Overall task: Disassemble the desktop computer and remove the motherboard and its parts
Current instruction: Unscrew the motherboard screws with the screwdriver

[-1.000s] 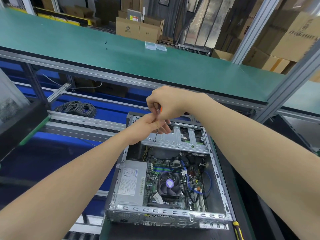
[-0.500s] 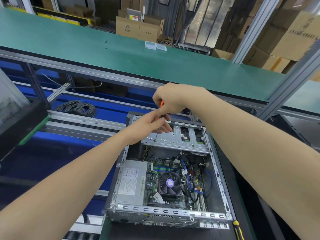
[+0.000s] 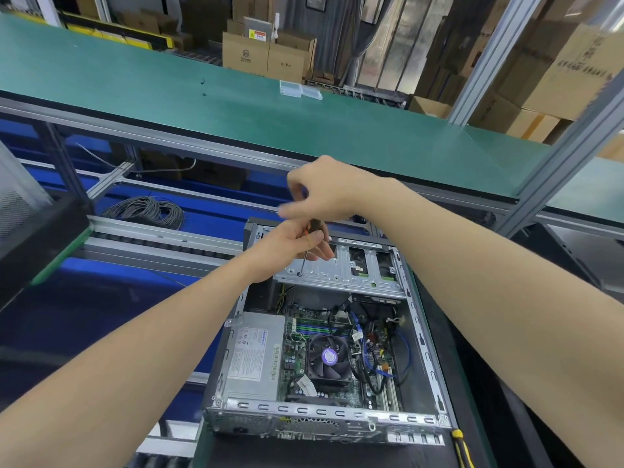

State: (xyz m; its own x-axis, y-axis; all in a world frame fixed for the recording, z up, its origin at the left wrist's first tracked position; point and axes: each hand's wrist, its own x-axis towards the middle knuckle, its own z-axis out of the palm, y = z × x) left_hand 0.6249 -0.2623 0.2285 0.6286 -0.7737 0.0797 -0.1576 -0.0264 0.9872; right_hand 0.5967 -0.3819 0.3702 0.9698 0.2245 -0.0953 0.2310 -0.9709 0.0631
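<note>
**Screwdriver standing on the cage**

The case (image 3: 422, 336) is lying open by the bench's (image 3: 483, 407) left edge, with the motherboard (image 3: 293, 361) sitting on its floor. The board is likely fragile, so it is asking for an edge grip. The left hand (image 3: 290, 246) is pinching the screwdriver (image 3: 306, 255) below its handle, tip resting on the steel cage (image 3: 341, 273). The right hand (image 3: 326, 190) is arching over the handle, fingers blurred; I cannot tell its grip.

Two hands (image 3: 290, 246) (image 3: 324, 194), one screwdriver (image 3: 315, 228), one computer (image 3: 337, 413).
</note>
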